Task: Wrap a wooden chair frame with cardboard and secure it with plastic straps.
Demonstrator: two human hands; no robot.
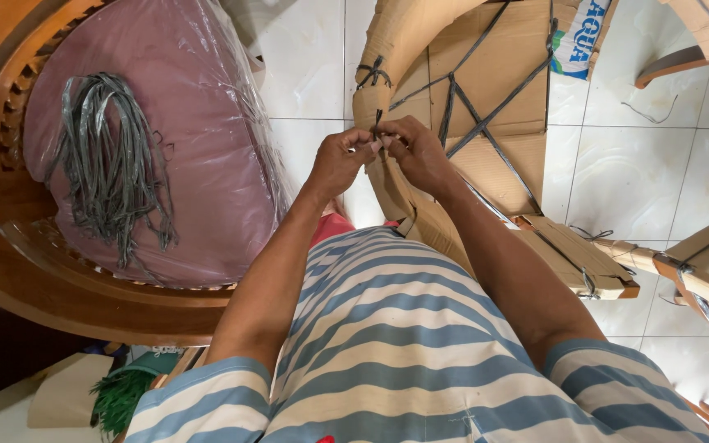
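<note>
Both hands (381, 152) meet ahead (fingertips pinched together), arms outstretched.

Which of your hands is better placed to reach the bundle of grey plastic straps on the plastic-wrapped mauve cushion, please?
Probably the left hand: the bundle of grey plastic straps lies on its side. The right hand would have to cross over.
</note>
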